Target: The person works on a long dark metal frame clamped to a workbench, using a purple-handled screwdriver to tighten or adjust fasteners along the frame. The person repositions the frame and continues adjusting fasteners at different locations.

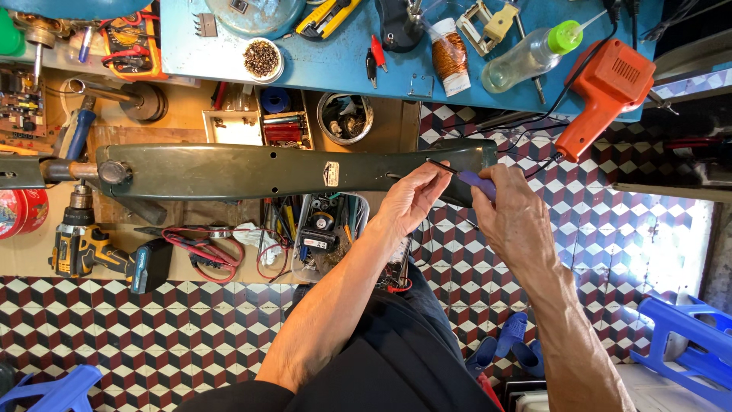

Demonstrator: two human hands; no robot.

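Your right hand point(512, 217) grips a purple-handled screwdriver point(474, 180); your left hand point(412, 200) pinches its tip at the green housing point(290, 169). Next, seat it squarely.

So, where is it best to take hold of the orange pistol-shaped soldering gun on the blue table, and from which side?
Grip the orange pistol-shaped soldering gun by its narrow handle, which hangs past the blue table edge. Come from the floor side: the handle is free there, while the black cord crosses its body.

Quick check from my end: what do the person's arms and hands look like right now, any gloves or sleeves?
Both the left hand and right hand are bare, no gloves, rings or watch visible. Forearms are uncovered to the elbows; no sleeves show. Dark clothing covers the lap below.
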